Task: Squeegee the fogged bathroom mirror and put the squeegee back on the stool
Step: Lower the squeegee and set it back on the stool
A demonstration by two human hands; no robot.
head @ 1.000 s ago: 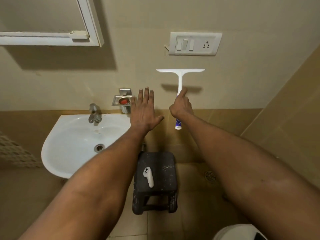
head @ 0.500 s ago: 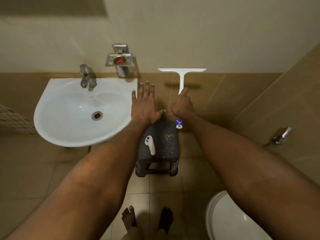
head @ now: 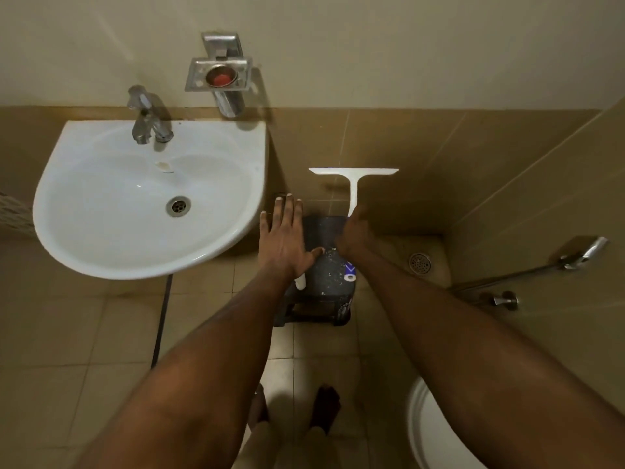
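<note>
My right hand (head: 355, 236) grips the handle of a white squeegee (head: 353, 179). Its blade points away from me toward the tan wall tiles, and the blue-and-white handle end (head: 350, 274) sticks out below my wrist. The squeegee hangs just above a small dark stool (head: 329, 272) on the floor. My left hand (head: 285, 236) hovers flat with fingers spread over the stool's left side. A small white object (head: 300, 282) lies on the stool, mostly hidden under my left wrist. The mirror is out of view.
A white washbasin (head: 101, 245) with a chrome tap (head: 148, 118) juts out at the left, close to the stool. A steel soap holder (head: 219, 74) is fixed on the wall. A floor drain (head: 420, 263), a hand sprayer (head: 581, 255) and a toilet rim (head: 417, 431) lie to the right.
The view has tilted down from the wall to the floor. Both hands have dropped toward the stool, the right one still holding the squeegee. The mirror frame and switch plate have left the view.
</note>
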